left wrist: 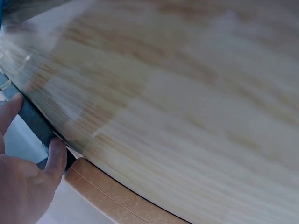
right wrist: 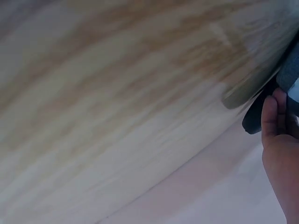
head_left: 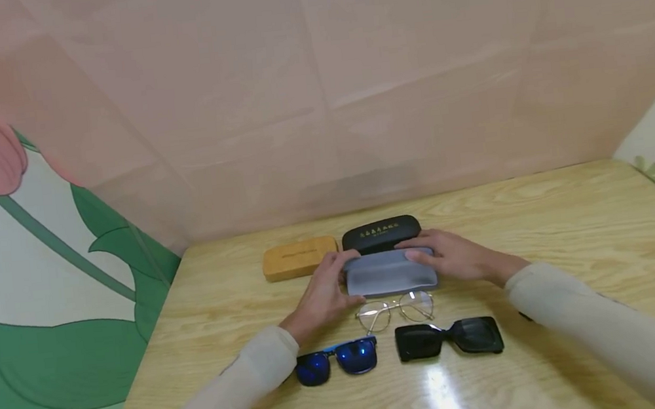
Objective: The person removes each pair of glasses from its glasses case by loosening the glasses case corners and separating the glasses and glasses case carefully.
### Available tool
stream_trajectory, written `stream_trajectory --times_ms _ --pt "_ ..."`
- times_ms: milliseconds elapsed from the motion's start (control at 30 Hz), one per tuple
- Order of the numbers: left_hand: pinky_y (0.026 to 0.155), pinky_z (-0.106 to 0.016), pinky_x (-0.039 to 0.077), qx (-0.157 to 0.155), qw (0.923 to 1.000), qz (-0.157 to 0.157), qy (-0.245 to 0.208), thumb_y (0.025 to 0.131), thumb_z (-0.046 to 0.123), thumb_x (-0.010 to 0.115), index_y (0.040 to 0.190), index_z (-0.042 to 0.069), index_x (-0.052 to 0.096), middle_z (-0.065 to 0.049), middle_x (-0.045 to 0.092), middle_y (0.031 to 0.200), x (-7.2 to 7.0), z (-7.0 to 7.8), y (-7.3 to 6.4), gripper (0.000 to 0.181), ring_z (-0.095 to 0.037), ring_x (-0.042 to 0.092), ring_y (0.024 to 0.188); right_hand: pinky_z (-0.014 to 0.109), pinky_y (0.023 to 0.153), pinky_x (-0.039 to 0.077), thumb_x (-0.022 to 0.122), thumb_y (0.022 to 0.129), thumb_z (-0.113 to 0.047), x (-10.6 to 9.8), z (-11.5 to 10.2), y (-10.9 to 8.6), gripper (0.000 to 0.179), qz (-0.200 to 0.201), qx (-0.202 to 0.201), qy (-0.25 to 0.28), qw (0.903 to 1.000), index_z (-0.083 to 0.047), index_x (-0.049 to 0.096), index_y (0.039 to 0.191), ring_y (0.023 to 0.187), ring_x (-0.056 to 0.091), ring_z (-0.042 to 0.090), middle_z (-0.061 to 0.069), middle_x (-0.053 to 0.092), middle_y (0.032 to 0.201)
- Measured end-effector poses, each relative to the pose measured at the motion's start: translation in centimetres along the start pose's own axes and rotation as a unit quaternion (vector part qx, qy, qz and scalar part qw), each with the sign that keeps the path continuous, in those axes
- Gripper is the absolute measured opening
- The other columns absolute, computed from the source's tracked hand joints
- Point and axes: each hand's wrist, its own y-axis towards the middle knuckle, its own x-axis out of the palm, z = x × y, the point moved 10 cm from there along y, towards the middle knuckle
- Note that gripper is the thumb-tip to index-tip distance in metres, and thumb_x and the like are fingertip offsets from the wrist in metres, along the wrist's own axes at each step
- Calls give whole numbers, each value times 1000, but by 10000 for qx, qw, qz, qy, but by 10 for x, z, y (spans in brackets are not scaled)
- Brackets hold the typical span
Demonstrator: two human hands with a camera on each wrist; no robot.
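Observation:
A grey-blue glasses case (head_left: 391, 273) lies between the two hands in the head view. My left hand (head_left: 326, 290) grips its left end, fingers at the back corner and thumb low at the front. At the other end my right hand (head_left: 457, 254) holds the back right corner, its thumb over the top and its fingers behind. Just behind is a black glasses case (head_left: 380, 232) with gold lettering. The left wrist view shows two left fingertips (left wrist: 57, 151) on the case's edge. Wire-rimmed glasses (head_left: 396, 311) lie right in front of the case.
A tan glasses case (head_left: 300, 258) sits left of the black one. Nearer the person are sunglasses with blue lenses (head_left: 336, 360), by the left sleeve, and thick-framed black sunglasses (head_left: 450, 339). A pink cloth (head_left: 317, 100) rises behind the wooden table (head_left: 572, 227).

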Motion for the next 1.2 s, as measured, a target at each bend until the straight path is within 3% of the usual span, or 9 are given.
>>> stream_trajectory --times_ms 133,367,633,833,1000,1200 --pt "92 -33 56 115 9999 -98 -11 75 19 88 140 26 48 -8 50 133 3 3 0 77 -22 56 109 64 101 42 42 106 -44 1 0 -5 47 -45 -119 -203 9997 -19 54 144 128 50 42 21 55 139" --pt "97 -37 54 340 9993 -124 -45 82 25 83 134 22 53 -8 50 132 2 5 -1 60 -22 56 112 47 91 48 49 101 -51 3 -1 -14 57 -111 -327 -562 9978 -21 46 150 113 52 26 16 54 135" --pt "100 -38 52 392 9991 -163 -59 83 27 82 122 23 58 -6 47 135 4 6 -1 45 -23 55 116 45 92 48 53 100 -50 3 -6 -17 58 45 -666 -869 9940 -21 47 149 115 51 24 14 55 136" --pt "95 -32 54 697 9975 -64 23 82 23 83 112 20 62 -6 46 133 6 11 -2 36 -20 55 113 41 89 49 62 94 -52 2 -7 -18 63 39 -694 -969 9929 -23 49 148 114 52 23 11 55 137" --pt "92 -27 54 826 9965 31 124 81 21 84 107 19 64 -5 46 131 4 14 -3 33 -18 55 110 44 95 49 72 87 -51 1 -18 -13 63 142 -750 -1149 9904 -25 55 143 122 53 25 6 57 139" --pt "96 -31 54 695 9974 -172 -46 83 21 82 109 20 63 -4 44 134 6 12 -3 32 -20 55 114 56 105 43 71 87 -53 8 -42 -4 55 12 -1130 -1555 9814 -32 60 136 126 53 27 3 58 138"
